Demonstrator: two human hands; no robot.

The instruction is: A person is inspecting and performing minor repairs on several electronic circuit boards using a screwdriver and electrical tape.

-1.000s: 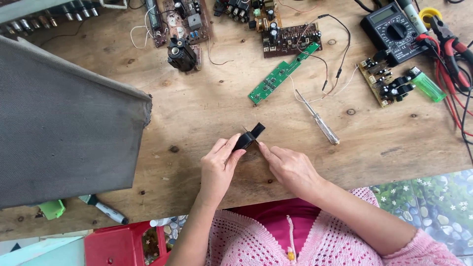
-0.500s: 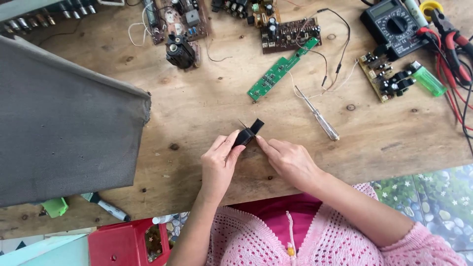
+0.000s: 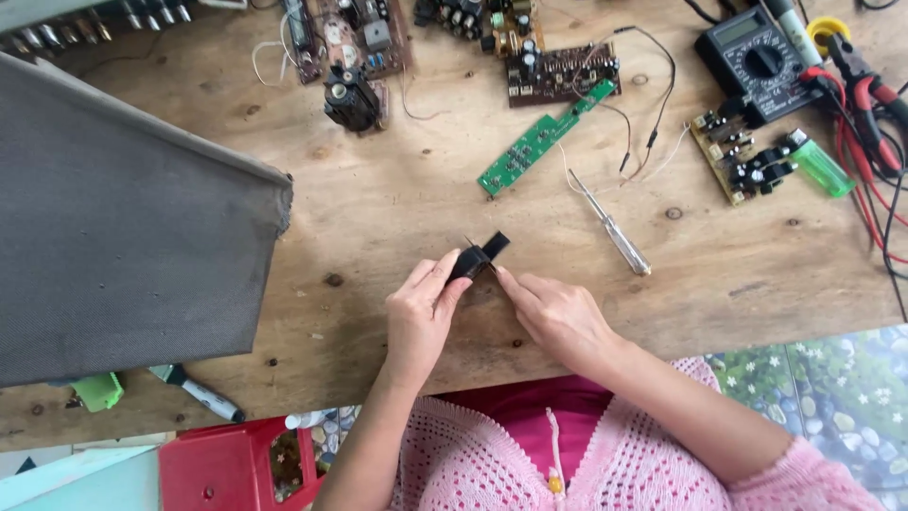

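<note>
Wooden workbench (image 3: 397, 203): your left hand (image 3: 421, 312) and right hand (image 3: 558, 317) pinch the small black component (image 3: 478, 258) between their fingertips, above both hands.

A pink knitted cardigan with an openwork pattern is worn by the person. The sleeve behind the right hand (image 3: 558, 317) is pulled up above the wrist, and the forearm is left bare. Behind the left hand (image 3: 421, 317) the forearm is also uncovered. Under the open cardigan a darker pink garment is seen.
</note>
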